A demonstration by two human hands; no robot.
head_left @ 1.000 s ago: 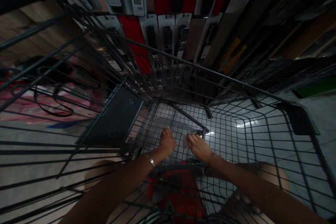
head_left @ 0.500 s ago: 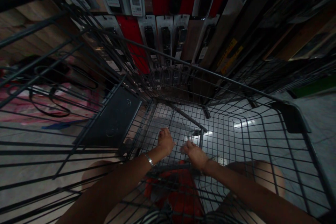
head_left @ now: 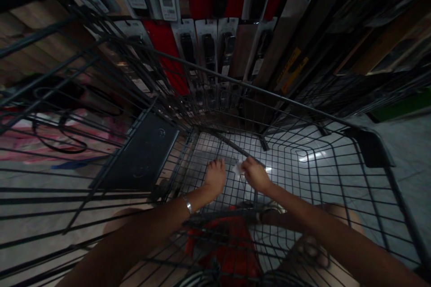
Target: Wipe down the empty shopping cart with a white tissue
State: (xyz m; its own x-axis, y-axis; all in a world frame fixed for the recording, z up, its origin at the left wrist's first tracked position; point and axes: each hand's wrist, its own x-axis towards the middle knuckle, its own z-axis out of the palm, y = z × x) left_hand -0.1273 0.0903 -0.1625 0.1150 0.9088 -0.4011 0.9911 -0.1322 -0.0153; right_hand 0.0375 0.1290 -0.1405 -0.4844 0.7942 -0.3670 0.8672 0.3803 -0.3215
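Observation:
Both my arms reach over a black wire shopping cart [head_left: 296, 113]. My right hand [head_left: 256, 174] pinches a small crumpled white piece, like tissue [head_left: 237, 169], beside a dark bar [head_left: 232, 146] of the cart. To its left, my left hand [head_left: 215, 175] is over the wire mesh with its fingers curled down. Whether those fingers grip a wire or anything else is hidden. A silvery band [head_left: 187, 205] circles my left wrist.
Packaged goods [head_left: 208, 45] hang on a rack ahead. A dark panel [head_left: 139, 154] and pink packages [head_left: 67, 132] are at the left. Something red [head_left: 232, 242] shows below the mesh near my legs. Pale floor tiles [head_left: 409, 157] lie at right.
My right hand has moved up and slightly right with the white piece, which shows more clearly. My left hand has turned, its fingers now pointing up the frame. The view has shifted slightly.

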